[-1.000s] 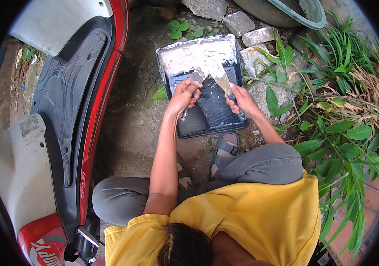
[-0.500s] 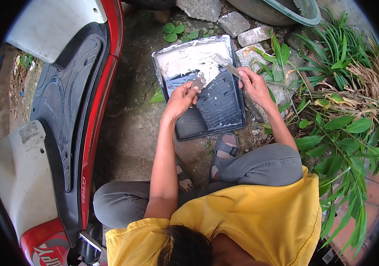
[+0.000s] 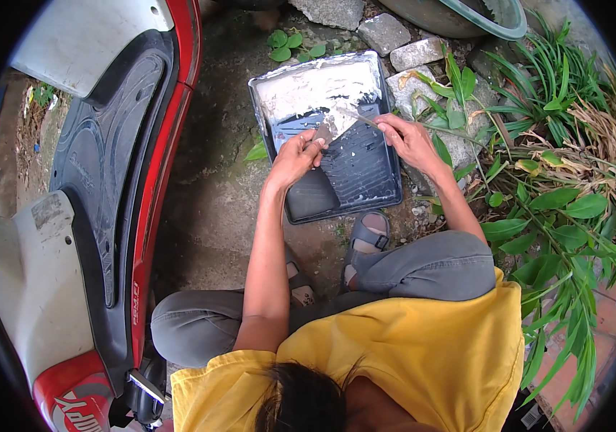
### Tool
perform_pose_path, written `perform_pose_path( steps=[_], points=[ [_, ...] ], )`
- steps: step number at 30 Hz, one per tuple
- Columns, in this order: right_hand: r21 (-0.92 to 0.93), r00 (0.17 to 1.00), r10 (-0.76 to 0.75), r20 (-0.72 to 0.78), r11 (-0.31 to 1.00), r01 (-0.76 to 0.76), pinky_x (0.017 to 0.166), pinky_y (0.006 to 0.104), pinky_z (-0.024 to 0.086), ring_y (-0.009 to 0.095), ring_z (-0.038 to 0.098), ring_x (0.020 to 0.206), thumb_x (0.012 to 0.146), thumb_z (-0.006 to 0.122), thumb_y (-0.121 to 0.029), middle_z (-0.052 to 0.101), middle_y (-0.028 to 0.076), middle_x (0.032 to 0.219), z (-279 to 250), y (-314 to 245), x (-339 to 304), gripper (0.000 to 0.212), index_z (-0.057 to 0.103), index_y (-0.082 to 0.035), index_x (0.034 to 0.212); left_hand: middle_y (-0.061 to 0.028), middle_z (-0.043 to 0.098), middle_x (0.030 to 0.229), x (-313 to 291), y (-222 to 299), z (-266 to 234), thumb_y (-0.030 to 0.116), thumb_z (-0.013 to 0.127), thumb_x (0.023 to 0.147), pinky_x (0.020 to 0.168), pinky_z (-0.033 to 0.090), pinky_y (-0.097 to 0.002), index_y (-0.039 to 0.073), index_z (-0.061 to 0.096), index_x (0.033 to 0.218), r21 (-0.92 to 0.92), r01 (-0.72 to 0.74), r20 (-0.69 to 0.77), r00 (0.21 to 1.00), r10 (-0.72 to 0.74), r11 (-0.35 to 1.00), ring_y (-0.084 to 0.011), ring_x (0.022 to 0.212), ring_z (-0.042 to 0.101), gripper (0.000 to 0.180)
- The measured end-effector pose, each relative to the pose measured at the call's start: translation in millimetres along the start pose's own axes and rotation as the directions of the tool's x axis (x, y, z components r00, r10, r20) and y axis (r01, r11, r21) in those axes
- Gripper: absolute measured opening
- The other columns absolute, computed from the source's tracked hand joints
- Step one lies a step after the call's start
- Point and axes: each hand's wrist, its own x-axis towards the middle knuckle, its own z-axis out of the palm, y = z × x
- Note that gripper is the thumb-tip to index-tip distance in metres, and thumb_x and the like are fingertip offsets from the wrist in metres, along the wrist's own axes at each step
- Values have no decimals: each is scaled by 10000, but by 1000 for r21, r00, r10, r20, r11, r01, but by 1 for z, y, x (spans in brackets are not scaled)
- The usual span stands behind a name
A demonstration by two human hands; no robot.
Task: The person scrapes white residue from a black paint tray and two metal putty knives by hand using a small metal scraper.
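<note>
A black paint tray (image 3: 313,209) lies on the ground ahead of me, with thick white paste (image 3: 315,83) spread over its far part and specks on its ribbed slope. My left hand (image 3: 296,160) is closed round a putty knife (image 3: 324,134), whose blade carries white paste over the tray. From the other side my right hand (image 3: 410,146) grips a second putty knife (image 3: 367,121), seen nearly edge-on. Its tip meets or overlaps the pasty blade of the first; actual contact is hard to make out.
A red and white motor scooter (image 3: 167,144) stands close on my left. Broken stone blocks (image 3: 417,55) and a large greenish tub (image 3: 481,21) are beyond the tray. Leafy plants (image 3: 560,209) crowd the right side. My sandalled foot (image 3: 370,234) is at the tray's near edge.
The right putty knife has come down and turned more edge-on, its tip now at the left knife's pasty blade. My left hand has hardly moved.
</note>
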Motion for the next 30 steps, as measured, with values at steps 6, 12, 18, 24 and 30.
perform_pose_path(
  steps=[6,12,18,24,30],
  points=[
    [-36,997,-19,-79,999,17,581,340,458,218,593,584,952,529,-244,596,110,662,-7,0,1,213,634,-106,1075,36,450,614,-1,9,-1,164,470,979,557,339,-232,29,582,947,-79,25,19,1000,-24,997,-60,577,398,178],
    [-57,999,-32,-44,998,29,578,338,455,213,593,590,953,528,-250,590,107,667,-2,8,2,218,631,-108,1082,37,450,619,-5,12,-2,161,465,982,555,337,-223,34,586,969,-122,9,9,1000,-8,992,-53,582,401,175],
    [26,999,10,-45,1000,-9,578,328,454,191,590,587,943,546,-234,610,91,694,-5,5,4,203,637,-107,1074,35,450,607,-2,11,-3,164,472,978,561,344,-226,38,590,926,-52,5,43,999,-3,999,-56,579,407,180],
    [-111,996,-86,23,990,89,579,302,463,159,578,621,931,573,-239,648,69,790,-10,-6,2,219,654,-83,1061,29,458,605,-3,7,-4,153,483,971,568,358,-239,32,589,903,-7,1,36,999,0,1000,-63,579,415,175],
    [-302,942,-321,-100,912,279,588,345,487,241,610,639,846,665,-292,673,60,844,-9,-9,0,237,676,-149,1034,33,461,604,-4,6,-7,171,481,977,542,350,-231,38,586,914,-41,9,25,1000,-8,999,-56,570,412,180]
  ],
)
